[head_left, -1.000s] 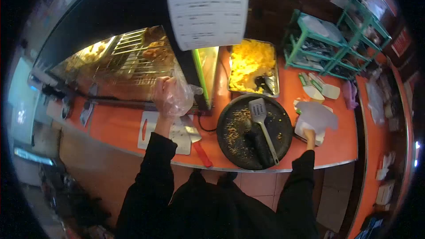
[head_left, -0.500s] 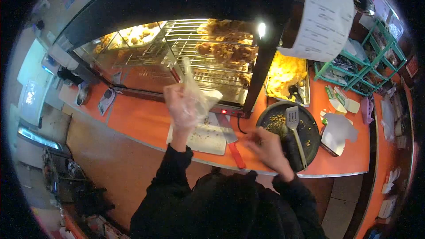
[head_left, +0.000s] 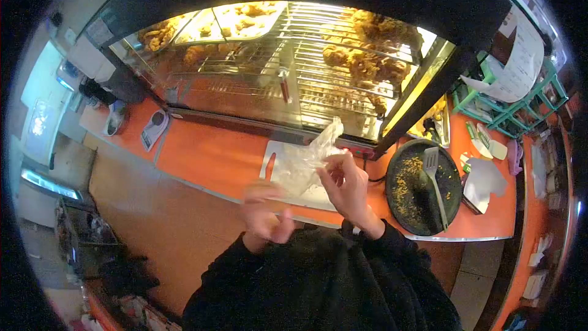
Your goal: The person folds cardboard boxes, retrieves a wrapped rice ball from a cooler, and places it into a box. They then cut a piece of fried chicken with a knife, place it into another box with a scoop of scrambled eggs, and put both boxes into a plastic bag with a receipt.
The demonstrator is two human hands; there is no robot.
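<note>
My right hand (head_left: 348, 189) pinches a crumpled clear plastic glove (head_left: 310, 158) between thumb and fingertips. The glove hangs to its left, over a white board (head_left: 317, 197) on the orange counter. Left of it, at the counter's front edge, my left hand (head_left: 264, 213) is bare and blurred, thumb apart from the fingers, nothing visible in it. A slim red object (head_left: 271, 165) lies on the board's left side. Fried pieces (head_left: 366, 55) rest on wire racks inside the lit glass cabinet behind.
To the right stand a round dark pan (head_left: 404, 199) with crumbs and a grey spatula (head_left: 436, 187), an open paper box (head_left: 484, 185), a metal tray of yellow food (head_left: 436, 124) and green baskets (head_left: 471, 107). A paper sheet (head_left: 520, 64) hangs above.
The plastic glove is off my left hand and now in my right hand. My left hand has dropped toward the counter edge; my right hand has moved up and in. The view has shifted.
</note>
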